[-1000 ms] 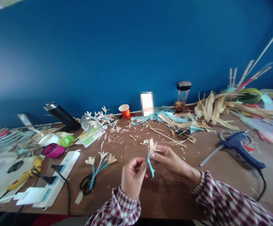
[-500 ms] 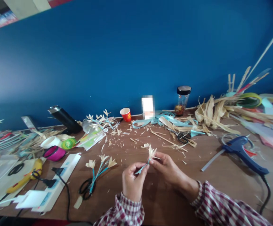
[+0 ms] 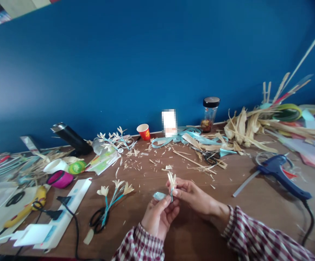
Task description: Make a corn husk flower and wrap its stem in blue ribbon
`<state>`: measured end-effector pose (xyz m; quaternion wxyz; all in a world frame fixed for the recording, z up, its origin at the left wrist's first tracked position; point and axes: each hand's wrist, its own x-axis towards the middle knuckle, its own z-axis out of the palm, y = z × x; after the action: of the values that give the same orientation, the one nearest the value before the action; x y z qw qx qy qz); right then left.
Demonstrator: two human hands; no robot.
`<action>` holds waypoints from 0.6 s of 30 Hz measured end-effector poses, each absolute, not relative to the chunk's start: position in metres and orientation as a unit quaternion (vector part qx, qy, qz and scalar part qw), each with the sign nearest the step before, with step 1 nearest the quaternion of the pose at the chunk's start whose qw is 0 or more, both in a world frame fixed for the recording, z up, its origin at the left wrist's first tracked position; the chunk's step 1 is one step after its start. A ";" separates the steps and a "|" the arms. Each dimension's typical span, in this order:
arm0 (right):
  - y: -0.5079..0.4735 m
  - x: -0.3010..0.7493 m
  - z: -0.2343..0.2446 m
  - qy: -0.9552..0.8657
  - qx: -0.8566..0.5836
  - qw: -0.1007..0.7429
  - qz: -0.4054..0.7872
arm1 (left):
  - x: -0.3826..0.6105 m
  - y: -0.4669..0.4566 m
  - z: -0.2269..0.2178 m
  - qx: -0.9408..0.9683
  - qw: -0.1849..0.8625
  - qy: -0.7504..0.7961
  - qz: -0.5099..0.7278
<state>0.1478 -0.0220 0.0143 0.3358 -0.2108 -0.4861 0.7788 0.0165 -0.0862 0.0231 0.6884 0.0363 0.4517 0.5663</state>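
My right hand [image 3: 190, 194] pinches a small cream husk flower [image 3: 171, 179] at its base, holding it upright above the brown table [image 3: 250, 203]. My left hand [image 3: 159, 216] sits just below and to the left, its fingers closed on the light blue ribbon [image 3: 159, 196] that runs from the flower's stem. Both wrists wear red-and-white checked sleeves. A bunch of finished husk flowers with blue stems [image 3: 116, 190] lies to the left on black scissors [image 3: 97, 219].
A blue glue gun [image 3: 281, 175] lies at the right with its cord. A white power strip [image 3: 55, 214], a yellow tool [image 3: 24, 206], a pink roll [image 3: 60, 179], a red cup [image 3: 143, 131], a jar [image 3: 209, 114], husk piles [image 3: 251, 127] and scraps crowd the table.
The flower has come down and closer to me. My left hand turned palm-up and drew the blue ribbon, which hung down before, to the left of the stem.
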 end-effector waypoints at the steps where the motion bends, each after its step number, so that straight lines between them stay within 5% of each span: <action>1: -0.022 0.149 0.014 -0.484 -0.208 0.331 0.783 | 0.016 -0.087 0.023 0.030 0.694 0.447 0.563; 11: -0.026 0.149 0.015 -0.420 -0.168 0.304 0.838 | 0.022 -0.091 0.022 0.053 0.678 0.411 0.607; 18: -0.025 0.147 0.011 -0.455 -0.249 0.360 0.775 | 0.020 -0.089 0.020 0.291 0.422 0.570 0.642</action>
<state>0.1471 -0.0248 0.0110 0.3601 -0.2490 -0.4550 0.7755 0.0202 -0.0887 0.0204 0.4219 0.2912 0.5699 0.6421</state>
